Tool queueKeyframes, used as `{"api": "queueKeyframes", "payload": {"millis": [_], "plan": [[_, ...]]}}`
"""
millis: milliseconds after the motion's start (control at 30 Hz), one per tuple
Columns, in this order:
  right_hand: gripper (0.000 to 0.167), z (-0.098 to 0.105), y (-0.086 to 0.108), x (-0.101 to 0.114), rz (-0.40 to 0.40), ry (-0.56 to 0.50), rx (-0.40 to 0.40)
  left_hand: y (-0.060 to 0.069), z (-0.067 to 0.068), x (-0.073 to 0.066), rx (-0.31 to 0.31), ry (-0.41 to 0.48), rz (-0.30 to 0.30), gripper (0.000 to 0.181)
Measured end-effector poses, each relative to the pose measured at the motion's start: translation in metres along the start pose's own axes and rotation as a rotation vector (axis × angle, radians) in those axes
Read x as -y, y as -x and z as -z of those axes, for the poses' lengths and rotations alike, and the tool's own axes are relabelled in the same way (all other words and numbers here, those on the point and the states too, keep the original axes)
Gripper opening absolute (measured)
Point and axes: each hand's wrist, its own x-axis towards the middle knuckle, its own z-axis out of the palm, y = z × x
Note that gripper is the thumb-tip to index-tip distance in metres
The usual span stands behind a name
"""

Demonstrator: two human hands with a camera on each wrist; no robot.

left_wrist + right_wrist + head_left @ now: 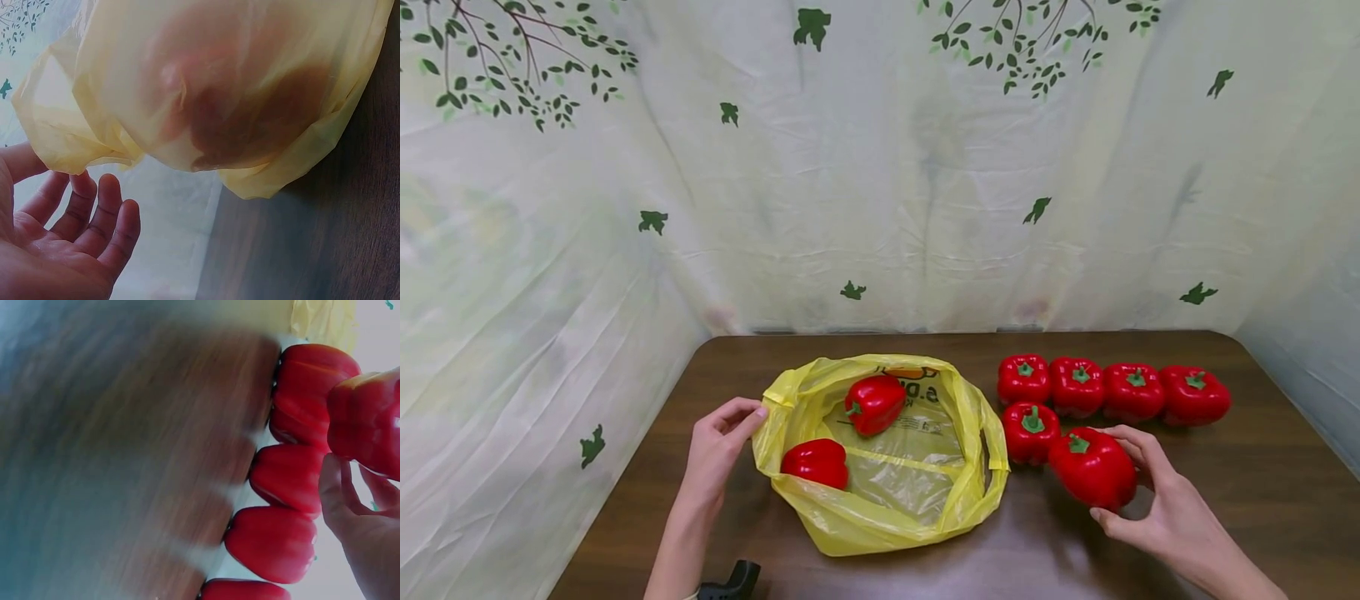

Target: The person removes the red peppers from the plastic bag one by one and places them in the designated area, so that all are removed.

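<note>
"What's happening?"
"Right of the bag [838, 533], the right hand [1174, 510] is holding a pepper [1093, 471]; the left hand [715, 446] is pinching the bag."
"Slippery?"
"It's looking shiny, so maybe! Probably light and stiff; hold its fat sides."

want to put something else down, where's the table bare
The table is bare right of the right hand, nearer the person between that hand and the yellow bag, and in the far left corner behind the left hand. It's crowded right of the bag: a single pepper, the held pepper and a row of four peppers.
</note>
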Motion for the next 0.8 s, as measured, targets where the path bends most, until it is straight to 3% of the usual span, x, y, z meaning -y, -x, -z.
{"api": "queueKeyframes", "payload": {"millis": [300,800], "plan": [[0.100,0.000,0.000,-0.008,0.015,0.010,-0.040,0.000,0.001,0.002,0.004,-0.014,0.023,0.032],[0.092,0.007,-0.008,-0.012,-0.055,0.122,-0.069,-0.001,0.000,0.003,0.005,-0.015,0.012,0.031]]}}
